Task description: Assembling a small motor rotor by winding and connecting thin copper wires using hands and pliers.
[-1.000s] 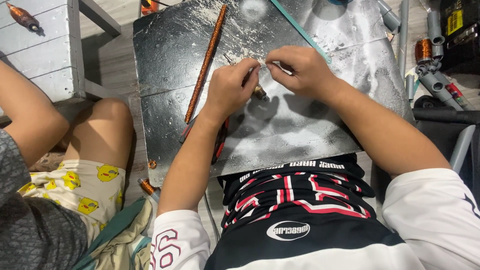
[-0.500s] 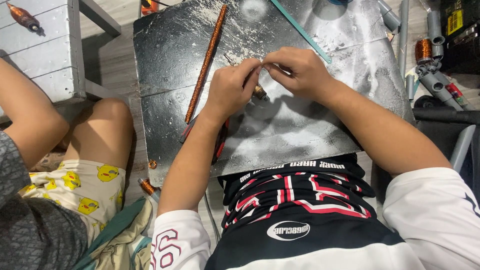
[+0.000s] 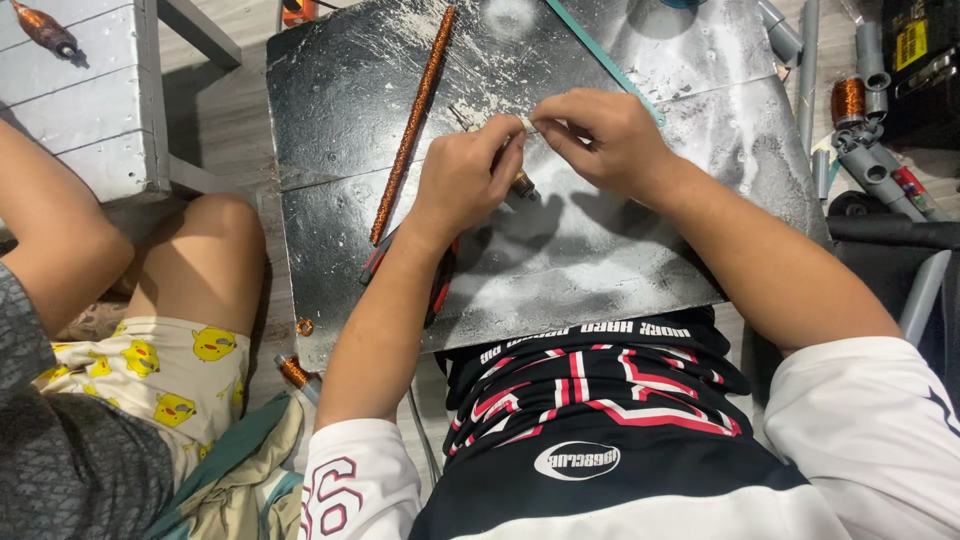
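Note:
My left hand and my right hand meet over a dark, dusty metal sheet. Between the fingertips of both hands is a small pale piece. Just below my left fingers a small copper-coloured part pokes out; what it belongs to is hidden by the hand. A long copper-wound rod lies on the sheet left of my left hand. Red-handled pliers lie under my left forearm.
Another person sits at the left, a bare knee beside the sheet. A grey wooden bench stands at the top left. Grey pipe pieces and a copper coil lie at the right. A teal strip crosses the sheet's top.
Both hands have stayed close together over the sheet, with only small finger movements on the pale piece.

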